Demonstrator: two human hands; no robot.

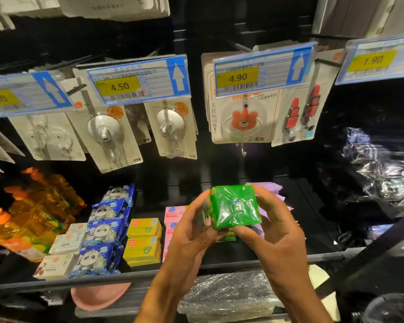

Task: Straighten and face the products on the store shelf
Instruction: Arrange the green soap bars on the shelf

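Observation:
A green plastic-wrapped soap pack (234, 207) is held up in front of the black shelf (231, 263), above its front part. My left hand (187, 236) grips its left side with curled fingers. My right hand (273, 229) grips its right side, thumb under the front edge. On the shelf to the left lie rows of yellow soap boxes (144, 241), pink packs (172, 217), blue panda-print packs (103, 231) and white boxes (64, 252). Purple packs (273, 190) lie behind the green pack, partly hidden by my hands.
Carded hooks hang on pegs above, behind price tags (138, 80) reading 4.50 and 4.90. Orange bottles (33, 217) fill the shelf's far left. Clear-wrapped dark goods (383, 169) sit at the right. A pink dish (98, 297) and a wrapped bundle (229, 294) lie on the lower shelf.

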